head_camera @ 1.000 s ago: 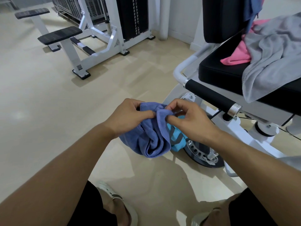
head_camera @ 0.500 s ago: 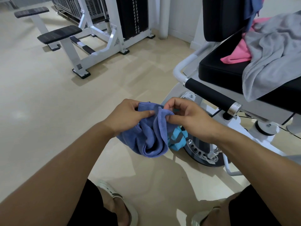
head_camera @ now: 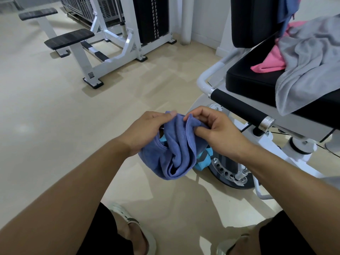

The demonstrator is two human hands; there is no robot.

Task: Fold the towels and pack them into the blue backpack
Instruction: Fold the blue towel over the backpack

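Observation:
A crumpled blue-violet towel [head_camera: 174, 153] hangs in the air between my hands, above the floor. My left hand [head_camera: 145, 129] grips its left side, thumb on the top edge. My right hand [head_camera: 213, 131] pinches the stitched top hem beside it. Behind and below the towel a light blue backpack [head_camera: 202, 159] with grey straps shows only in part, on the floor against the machine. A grey towel [head_camera: 309, 63] and a pink towel [head_camera: 270, 59] lie bunched on the black seat [head_camera: 246, 81] at the right.
A black padded bar [head_camera: 239, 109] and white machine frame stand close to my right arm. A round weight disc [head_camera: 228, 172] sits low by the backpack. A white gym bench machine [head_camera: 95, 52] stands at the back left. My sandalled feet [head_camera: 136, 229] are at the bottom.
Both hands have shifted a little along the towel's top edge and spread it slightly. More of the hem now shows between them. The backpack and seat towels have not moved.

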